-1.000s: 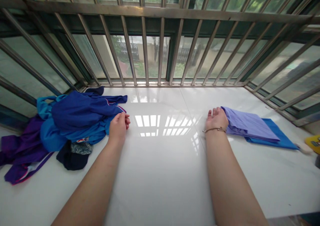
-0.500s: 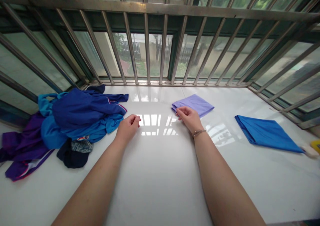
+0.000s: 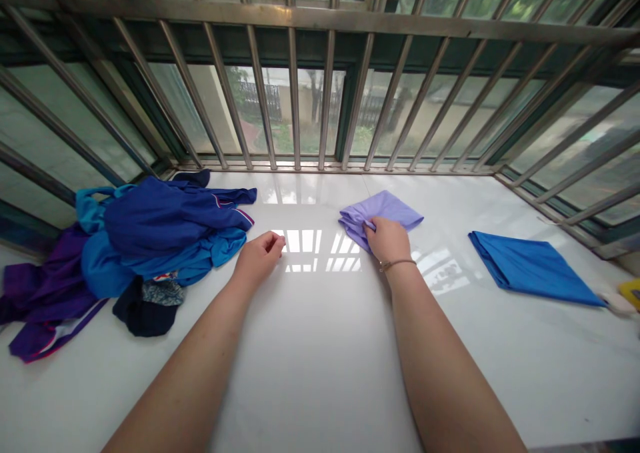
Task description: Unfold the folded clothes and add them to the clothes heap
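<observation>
Right hand (image 3: 390, 239), centre-right of the frame: thumb and fingers clamped on the near edge of the lilac folded cloth (image 3: 383, 203), which creases at the grip. The cloth lies on the glossy white window ledge (image 3: 310, 366), its far part spread beyond my knuckles. A thin bracelet (image 3: 400, 263) circles my right wrist.

Left hand (image 3: 257, 256), just left of centre: loosely curled, thumb and fingertips drawn together, well apart from the right hand. I cannot tell whether anything is inside the curl.

Nearest to the left hand, in the left of the frame, is a rumpled heap: royal-blue garment (image 3: 155, 216) on top, bright-blue fabric (image 3: 107, 266) beneath, purple garment (image 3: 53, 276) at far left, dark navy cloth (image 3: 147, 313) at the near edge.

Right of frame: blue folded cloth (image 3: 537, 269), lying flat. Metal bars (image 3: 295, 99) span the upper frame.
</observation>
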Demonstrator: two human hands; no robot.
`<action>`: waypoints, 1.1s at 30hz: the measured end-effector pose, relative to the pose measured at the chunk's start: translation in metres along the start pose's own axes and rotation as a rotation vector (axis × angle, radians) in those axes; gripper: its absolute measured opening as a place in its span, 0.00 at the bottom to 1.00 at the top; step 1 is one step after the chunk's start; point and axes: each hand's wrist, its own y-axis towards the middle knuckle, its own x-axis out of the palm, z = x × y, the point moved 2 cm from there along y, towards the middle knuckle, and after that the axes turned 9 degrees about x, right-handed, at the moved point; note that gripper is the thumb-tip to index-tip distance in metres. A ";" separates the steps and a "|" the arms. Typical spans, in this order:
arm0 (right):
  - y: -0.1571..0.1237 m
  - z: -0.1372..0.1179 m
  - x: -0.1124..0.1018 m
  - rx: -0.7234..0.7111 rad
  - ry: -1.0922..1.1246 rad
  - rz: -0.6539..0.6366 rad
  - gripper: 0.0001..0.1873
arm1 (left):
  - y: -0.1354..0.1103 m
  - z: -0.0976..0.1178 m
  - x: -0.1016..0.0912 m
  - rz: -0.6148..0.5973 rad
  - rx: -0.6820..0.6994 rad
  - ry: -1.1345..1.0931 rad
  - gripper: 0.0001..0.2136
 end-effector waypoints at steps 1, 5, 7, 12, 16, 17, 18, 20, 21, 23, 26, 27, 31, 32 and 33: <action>-0.002 -0.004 -0.001 -0.013 0.019 -0.039 0.19 | -0.001 0.001 0.002 -0.022 0.008 0.003 0.17; -0.016 -0.022 0.007 -0.008 0.427 -0.424 0.27 | -0.004 0.009 0.008 -0.109 0.163 -0.104 0.19; -0.023 -0.028 0.014 0.078 0.707 -0.626 0.31 | -0.004 0.012 0.009 -0.125 0.271 -0.131 0.32; -0.032 -0.030 0.022 0.239 1.069 -0.834 0.29 | -0.004 0.011 0.012 -0.251 0.390 0.010 0.24; -0.017 -0.016 0.016 0.275 1.237 -0.611 0.24 | -0.006 0.014 0.013 -0.276 0.414 -0.007 0.07; -0.010 -0.009 0.014 0.286 1.274 -0.520 0.23 | -0.006 0.015 0.012 -0.264 0.402 -0.052 0.09; -0.003 -0.001 0.012 0.305 1.303 -0.428 0.23 | -0.005 0.015 0.012 -0.251 0.372 -0.123 0.11; 0.013 0.021 0.008 0.365 1.333 -0.238 0.23 | -0.003 0.014 0.010 -0.168 0.235 -0.346 0.15; 0.021 0.033 0.005 0.408 1.336 -0.130 0.24 | -0.002 0.012 0.009 -0.090 0.138 -0.487 0.18; 0.032 0.057 0.001 0.503 1.331 0.116 0.23 | 0.002 0.003 0.006 0.123 -0.062 -0.758 0.22; 0.038 0.076 -0.002 0.591 1.317 0.370 0.21 | 0.008 -0.012 0.004 0.378 -0.272 -0.920 0.24; 0.037 0.076 -0.002 0.601 1.314 0.398 0.21 | 0.009 -0.017 0.003 0.429 -0.328 -0.900 0.23; 0.025 0.053 0.003 0.461 1.103 0.361 0.28 | 0.010 -0.024 0.000 0.514 -0.347 -0.714 0.20; 0.021 0.043 0.004 0.376 0.995 0.314 0.29 | 0.008 -0.021 0.000 0.488 -0.269 -0.653 0.21; 0.018 0.033 0.005 0.284 0.879 0.241 0.30 | 0.007 -0.017 -0.001 0.434 -0.164 -0.568 0.23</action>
